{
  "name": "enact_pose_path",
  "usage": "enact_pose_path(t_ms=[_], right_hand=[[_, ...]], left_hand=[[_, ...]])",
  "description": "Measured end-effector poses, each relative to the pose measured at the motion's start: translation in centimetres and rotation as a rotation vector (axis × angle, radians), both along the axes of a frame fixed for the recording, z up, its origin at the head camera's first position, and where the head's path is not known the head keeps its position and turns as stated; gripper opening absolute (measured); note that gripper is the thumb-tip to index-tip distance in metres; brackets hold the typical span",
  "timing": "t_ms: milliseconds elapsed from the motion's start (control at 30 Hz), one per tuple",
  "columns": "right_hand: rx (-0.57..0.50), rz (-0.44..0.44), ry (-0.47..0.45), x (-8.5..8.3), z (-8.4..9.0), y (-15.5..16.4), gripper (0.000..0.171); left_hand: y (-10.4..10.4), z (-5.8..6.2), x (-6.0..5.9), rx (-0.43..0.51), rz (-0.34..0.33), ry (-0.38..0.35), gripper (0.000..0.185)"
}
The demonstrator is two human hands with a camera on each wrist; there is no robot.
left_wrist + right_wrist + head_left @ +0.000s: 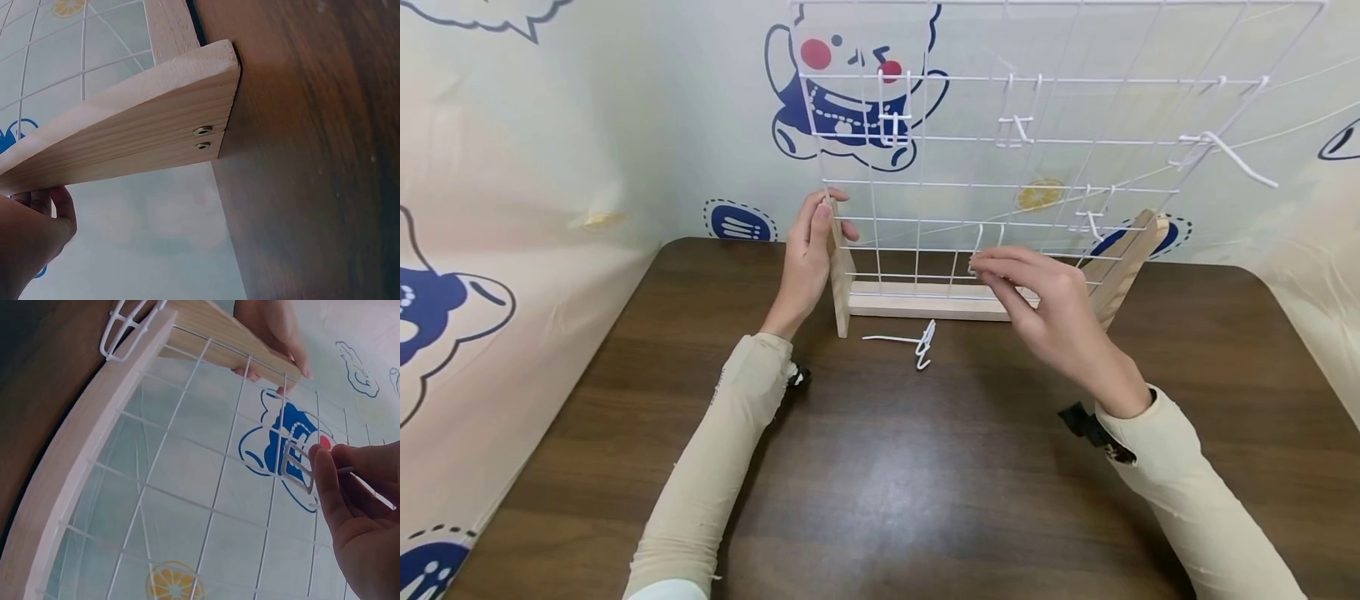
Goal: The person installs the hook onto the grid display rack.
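A white wire grid panel (917,221) stands in a pale wooden stand (925,307) at the back of the table. My left hand (805,262) grips the top of the stand's left side piece (150,122), fingers wrapped behind it. Between thumb and fingertips, my right hand (1052,304) pinches a white wire hook (297,464) at the lower middle of the grid. The hook's prongs point up close to the wires; whether they are hooked over one is unclear. Another white hook (923,343) lies loose on the table in front of the stand.
Several white hooks hang on the grid, including one at upper left (895,125), one at upper middle (1017,129) and a long one at right (1240,158). Brown wooden table (865,467) extends in front. Behind hangs a patterned cloth (700,125).
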State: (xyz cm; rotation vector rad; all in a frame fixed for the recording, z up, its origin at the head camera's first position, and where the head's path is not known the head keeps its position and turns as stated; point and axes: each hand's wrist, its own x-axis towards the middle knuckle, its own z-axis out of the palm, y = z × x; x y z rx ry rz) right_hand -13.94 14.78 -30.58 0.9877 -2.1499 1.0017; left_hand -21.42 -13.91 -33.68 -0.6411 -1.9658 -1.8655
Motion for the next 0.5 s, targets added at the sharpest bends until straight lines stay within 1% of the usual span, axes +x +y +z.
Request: enact_pose_path(t_ms=[100,267,367,500], right_hand=[[-0.018,-0.004,-0.002,-0.3,0.3,-0.2,0.022],[-0.009,-0.022,0.017,-0.8,0.9,-0.2,0.018],[-0.001,-0.044,0.033,-1.1,1.1,-0.2,0.017],[-0.027,-0.073,0.044,-1.6,1.4,-0.2,0.017]], left_hand=[[-0.1,0.1,0.1,0.004,0.000,0.005,0.034],[-0.2,0.1,0.1,0.008,0.003,0.006,0.033],[-0.2,0.0,0.1,0.008,0.001,0.005,0.033],[-0.1,0.1,0.0,0.008,-0.006,0.006,0.033]])
